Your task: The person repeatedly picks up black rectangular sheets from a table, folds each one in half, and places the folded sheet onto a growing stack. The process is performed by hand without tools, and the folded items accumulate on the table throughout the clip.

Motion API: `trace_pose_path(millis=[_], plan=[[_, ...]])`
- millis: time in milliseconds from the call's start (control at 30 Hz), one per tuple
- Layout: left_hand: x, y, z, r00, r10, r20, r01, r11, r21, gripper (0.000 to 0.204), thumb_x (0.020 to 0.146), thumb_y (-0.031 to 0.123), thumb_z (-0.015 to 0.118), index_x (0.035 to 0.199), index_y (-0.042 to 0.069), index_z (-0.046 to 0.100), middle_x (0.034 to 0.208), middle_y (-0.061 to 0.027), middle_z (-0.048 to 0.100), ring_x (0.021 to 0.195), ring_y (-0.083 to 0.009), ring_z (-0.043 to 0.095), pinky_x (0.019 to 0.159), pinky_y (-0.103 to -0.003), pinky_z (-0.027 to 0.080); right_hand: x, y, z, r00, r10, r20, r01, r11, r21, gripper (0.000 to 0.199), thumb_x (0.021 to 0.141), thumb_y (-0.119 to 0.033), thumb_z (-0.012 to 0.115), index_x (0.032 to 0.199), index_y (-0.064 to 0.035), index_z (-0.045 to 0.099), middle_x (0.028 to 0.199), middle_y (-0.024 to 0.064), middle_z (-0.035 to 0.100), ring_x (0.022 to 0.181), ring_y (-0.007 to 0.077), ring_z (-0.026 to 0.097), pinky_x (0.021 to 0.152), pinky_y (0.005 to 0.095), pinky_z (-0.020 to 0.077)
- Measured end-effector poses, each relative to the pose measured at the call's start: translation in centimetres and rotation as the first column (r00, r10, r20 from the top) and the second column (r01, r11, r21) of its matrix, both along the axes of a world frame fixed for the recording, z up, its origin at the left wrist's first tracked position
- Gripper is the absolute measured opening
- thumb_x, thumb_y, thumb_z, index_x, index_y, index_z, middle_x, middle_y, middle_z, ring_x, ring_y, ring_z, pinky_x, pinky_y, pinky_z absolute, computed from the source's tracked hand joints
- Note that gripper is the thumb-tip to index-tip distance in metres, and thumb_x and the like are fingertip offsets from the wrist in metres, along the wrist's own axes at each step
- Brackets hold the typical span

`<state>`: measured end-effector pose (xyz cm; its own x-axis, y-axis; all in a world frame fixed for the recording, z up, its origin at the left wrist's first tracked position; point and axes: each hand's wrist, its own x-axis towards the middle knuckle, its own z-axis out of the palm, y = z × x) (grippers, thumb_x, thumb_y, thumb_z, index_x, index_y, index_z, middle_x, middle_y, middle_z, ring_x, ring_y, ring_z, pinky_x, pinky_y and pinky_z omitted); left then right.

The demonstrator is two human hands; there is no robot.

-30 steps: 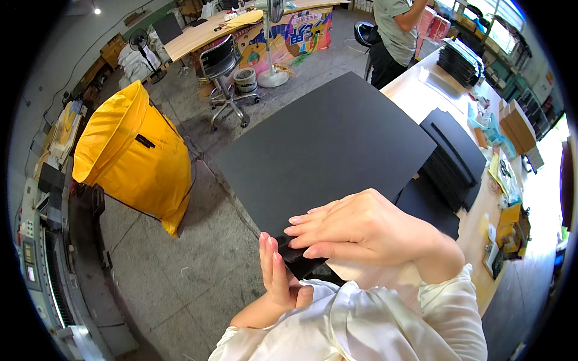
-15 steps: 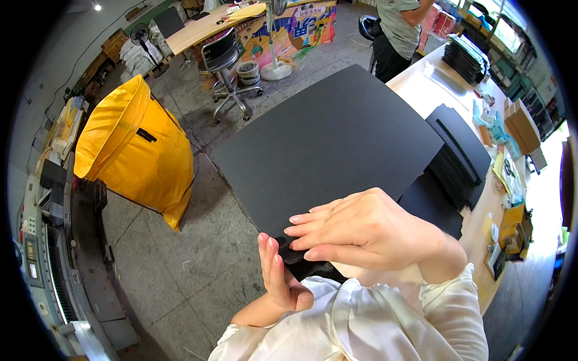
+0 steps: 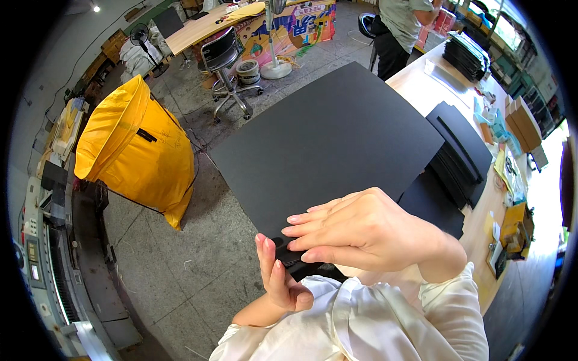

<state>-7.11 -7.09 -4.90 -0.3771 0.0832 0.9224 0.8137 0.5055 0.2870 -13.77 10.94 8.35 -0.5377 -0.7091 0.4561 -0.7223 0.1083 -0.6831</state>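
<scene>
A large matte black sheet [image 3: 331, 138] stretches out in front of me, its near end under my hands. My right hand [image 3: 367, 231] lies on that near end, palm down, with its fingers stretched out to the left. My left hand [image 3: 278, 277] stands upright at the near left corner, fingers straight and raised beside the edge. Between the hands, a small black flap [image 3: 292, 259] shows at the corner, partly hidden by the fingers. What lies beneath my right palm cannot be seen.
More black sheets and strips [image 3: 460, 150] lie on the wooden table [image 3: 415, 75] to the right, with a stack of black pieces [image 3: 466, 55] farther back. A yellow sack [image 3: 141, 150] stands at left. Beyond are a wheeled chair [image 3: 223, 60] and a person [image 3: 397, 33].
The black sheet has shifted slightly to the left at its left edge. My left hand has moved a little left with it; my right hand stays nearly in place.
</scene>
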Motion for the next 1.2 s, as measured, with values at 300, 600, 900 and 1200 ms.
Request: trace_pose_path(millis=[300, 600, 900, 1200], plan=[[-0.3, 0.1, -0.2, 1.0, -0.014, -0.021, 0.015, 1.0, 0.02, 0.07, 0.1, 0.043, 0.021, 0.148, -0.009, 0.02, 0.147, -0.042, 0.023, 0.14, -0.0511, 0.027, 0.114, -0.059, 0.023, -0.1, 0.0, 0.3, 1.0, -0.002, 0.013, 0.001, 1.0, 0.001, 0.019, 0.084, -0.013, 0.073, 0.095, 0.002, 0.073, 0.099, 0.016, 0.073, 0.102, 0.0292, 0.069, 0.089, 0.0384, 0.0558], [-0.2, -0.1, -0.1, 1.0, -0.004, -0.021, 0.005, 1.0, 0.012, 0.069, 0.099, 0.042, 0.021, 0.147, -0.008, 0.021, 0.147, -0.0405, 0.027, 0.139, -0.0506, 0.03, 0.114, -0.06, 0.024, 0.0, -0.2, 0.1, 1.0, -0.005, 0.015, 0.005, 1.0, -0.006, 0.018, 0.083, -0.012, 0.073, 0.094, 0.0019, 0.073, 0.098, 0.0158, 0.073, 0.101, 0.029, 0.07, 0.088, 0.0384, 0.0561], [0.5, -0.7, 6.2, 0.962, 0.013, 0.274, -0.035, 0.997, 0.074, 0.017, 0.089, 0.004, 0.047, 0.104, 0.001, 0.054, 0.099, -0.01, 0.058, 0.097, -0.0256, 0.058, 0.111, -0.054, 0.03, 0.9, -0.2, -1.6, 0.937, -0.112, -0.331, 0.098, 0.993, -0.058, 0.028, 0.083, -0.02, 0.075, 0.099, 0.0023, 0.07, 0.101, 0.0138, 0.072, 0.098, 0.0267, 0.07, 0.087, 0.0373, 0.0568], [1.5, 0.6, 8.1, 0.998, -0.035, -0.045, 0.028, 0.989, -0.143, 0.015, 0.089, -0.001, 0.046, 0.1, 0.008, 0.052, 0.098, -0.0084, 0.056, 0.098, -0.0314, 0.059, 0.102, -0.057, 0.037, 4.1, 3.7, -2.0, 0.546, -0.532, -0.647, 0.509, 0.824, -0.248, 0.039, 0.087, -0.015, 0.054, 0.126, -0.0146, 0.062, 0.115, 0.0124, 0.068, 0.107, 0.0244, 0.066, 0.096, 0.0385, 0.0531]])
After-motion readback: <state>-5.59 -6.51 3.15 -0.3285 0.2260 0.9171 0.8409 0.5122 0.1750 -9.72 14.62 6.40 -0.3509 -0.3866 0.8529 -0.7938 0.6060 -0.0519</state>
